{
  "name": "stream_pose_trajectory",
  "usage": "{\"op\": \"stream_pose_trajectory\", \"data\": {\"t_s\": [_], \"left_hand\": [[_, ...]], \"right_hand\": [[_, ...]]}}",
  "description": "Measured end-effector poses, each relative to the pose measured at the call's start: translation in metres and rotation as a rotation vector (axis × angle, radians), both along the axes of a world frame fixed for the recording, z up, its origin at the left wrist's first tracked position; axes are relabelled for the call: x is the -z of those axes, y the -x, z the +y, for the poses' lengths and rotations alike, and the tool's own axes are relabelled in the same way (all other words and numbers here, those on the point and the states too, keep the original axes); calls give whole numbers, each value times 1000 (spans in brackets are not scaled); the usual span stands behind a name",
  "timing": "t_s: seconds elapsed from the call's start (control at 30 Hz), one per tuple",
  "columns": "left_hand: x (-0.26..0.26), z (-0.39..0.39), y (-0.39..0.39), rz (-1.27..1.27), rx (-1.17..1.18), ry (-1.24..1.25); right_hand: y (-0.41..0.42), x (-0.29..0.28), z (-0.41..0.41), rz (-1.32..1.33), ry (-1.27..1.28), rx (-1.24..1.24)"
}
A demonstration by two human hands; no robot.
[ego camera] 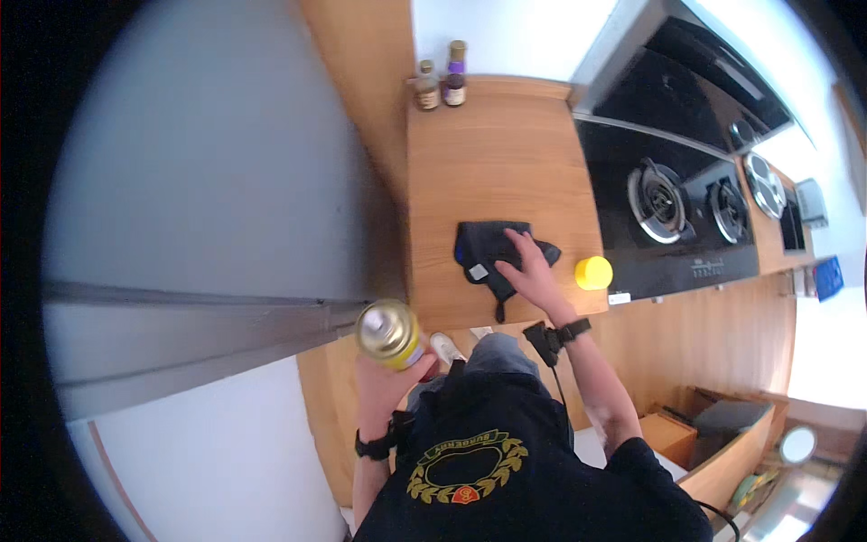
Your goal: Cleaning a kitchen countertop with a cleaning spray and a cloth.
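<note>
My left hand grips a yellow aerosol can by its side, near the left front corner of the wooden counter. The can's metal top and pale nozzle face up, with no cap over them. My right hand has its fingers spread above a folded black cloth; whether the fingertips touch it I cannot tell. A small white tag and a hanging loop show on the cloth. Right of that hand, a round yellow cap sits at the counter's right edge.
Two glass bottles, a clear one and a purple-banded one, stand at the counter's back left corner. A black gas cooktop adjoins on the right, under a range hood. A large grey cabinet-like surface borders the left.
</note>
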State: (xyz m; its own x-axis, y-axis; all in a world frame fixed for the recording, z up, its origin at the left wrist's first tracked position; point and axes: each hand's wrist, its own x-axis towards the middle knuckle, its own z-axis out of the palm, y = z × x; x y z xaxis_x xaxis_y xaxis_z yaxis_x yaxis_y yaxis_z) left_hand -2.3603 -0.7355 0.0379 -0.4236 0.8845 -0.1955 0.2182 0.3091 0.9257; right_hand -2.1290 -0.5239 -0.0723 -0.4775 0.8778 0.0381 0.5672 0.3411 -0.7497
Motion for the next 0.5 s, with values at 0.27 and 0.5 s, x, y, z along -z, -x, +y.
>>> {"op": "stream_pose_trajectory", "data": {"t_s": [0.27,0.5], "left_hand": [[-15,68,-32,-135,-14,-98],[4,113,-63,-91,90,-22]], "right_hand": [[40,-134,-38,509,414,-174],[46,-163,-22,328,452,-175]]}}
